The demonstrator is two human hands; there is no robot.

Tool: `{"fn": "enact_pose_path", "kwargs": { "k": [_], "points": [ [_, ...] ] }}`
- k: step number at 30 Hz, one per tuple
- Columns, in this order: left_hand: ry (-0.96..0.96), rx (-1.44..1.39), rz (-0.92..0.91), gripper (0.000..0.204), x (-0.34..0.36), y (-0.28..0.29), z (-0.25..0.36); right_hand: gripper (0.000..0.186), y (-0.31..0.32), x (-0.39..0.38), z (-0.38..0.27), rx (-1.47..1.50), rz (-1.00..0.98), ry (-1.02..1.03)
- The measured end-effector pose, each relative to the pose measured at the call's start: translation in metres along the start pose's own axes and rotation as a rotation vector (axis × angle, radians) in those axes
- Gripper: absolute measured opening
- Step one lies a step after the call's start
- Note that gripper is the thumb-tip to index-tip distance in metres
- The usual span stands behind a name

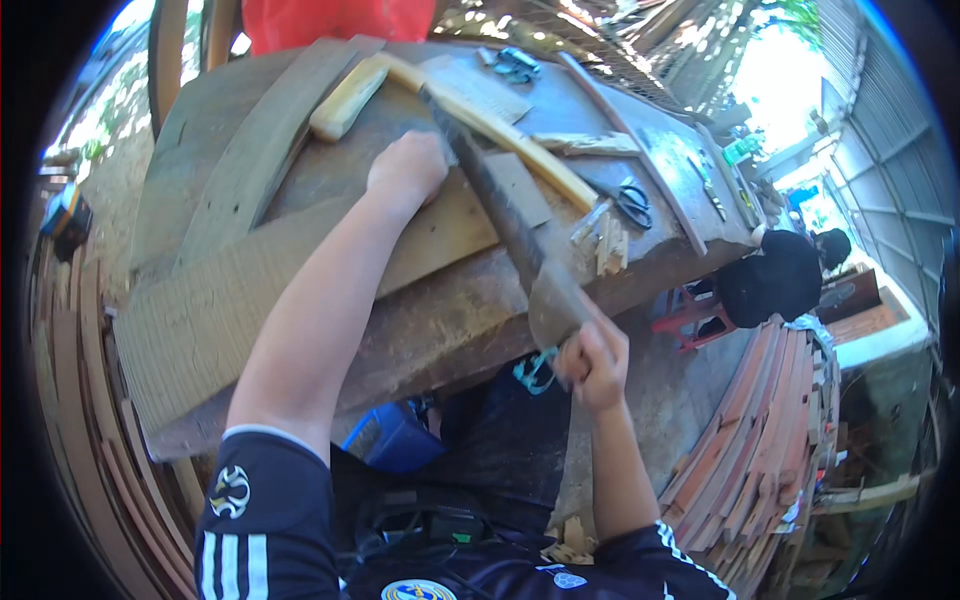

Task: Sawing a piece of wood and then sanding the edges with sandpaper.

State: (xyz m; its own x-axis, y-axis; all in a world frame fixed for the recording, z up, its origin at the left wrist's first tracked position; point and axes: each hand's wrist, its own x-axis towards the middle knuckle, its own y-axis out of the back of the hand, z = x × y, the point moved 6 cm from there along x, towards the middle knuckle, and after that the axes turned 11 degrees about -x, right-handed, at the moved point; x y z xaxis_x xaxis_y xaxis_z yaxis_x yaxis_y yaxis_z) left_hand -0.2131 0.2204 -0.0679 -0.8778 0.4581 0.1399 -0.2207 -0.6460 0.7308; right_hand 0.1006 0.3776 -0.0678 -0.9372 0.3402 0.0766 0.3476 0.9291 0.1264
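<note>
One blue container [400, 437] sat below the left fingers, under the edge of the table [450, 315]; its contents could not be made out. One saw [500, 215] was in use as the only tool in hand: the right hand [597, 365] had its fingers wrapped around the handle end, and the blade slanted up and away from them, passing just right of the left fingers. The left hand [408, 165] was clenched at the far edge of one plank [435, 250]; I cannot tell whether it gripped anything. Beyond the left fingers lay one short yellow block [345, 105]; above the right fingers, one pair of dark-handled scissors [632, 203]. One other person [770, 280] was well right of the right fingers.
</note>
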Motion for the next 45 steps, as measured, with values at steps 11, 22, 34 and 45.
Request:
{"fn": "enact_pose_path", "kwargs": {
  "k": [11, 22, 34, 45],
  "points": [
    [0.071, 0.001, -0.021, 0.031, 0.002, 0.004, 0.015, 0.055, -0.002, -0.004, -0.006, -0.022, 0.060, 0.024],
    [0.036, 0.041, 0.004, 0.033, 0.006, 0.005, 0.019, 0.053, 0.000, -0.003, -0.009, -0.092, 0.044, -0.067],
    [-0.083, 0.147, 0.120, 0.039, 0.038, 0.021, -0.034, 0.052, 0.027, -0.006, 0.005, 0.116, -0.011, -0.092],
    [0.080, 0.104, 0.079, 0.044, 0.022, 0.017, 0.001, 0.049, 0.042, -0.033, 0.004, 0.109, -0.053, -0.055]
  ]
}}
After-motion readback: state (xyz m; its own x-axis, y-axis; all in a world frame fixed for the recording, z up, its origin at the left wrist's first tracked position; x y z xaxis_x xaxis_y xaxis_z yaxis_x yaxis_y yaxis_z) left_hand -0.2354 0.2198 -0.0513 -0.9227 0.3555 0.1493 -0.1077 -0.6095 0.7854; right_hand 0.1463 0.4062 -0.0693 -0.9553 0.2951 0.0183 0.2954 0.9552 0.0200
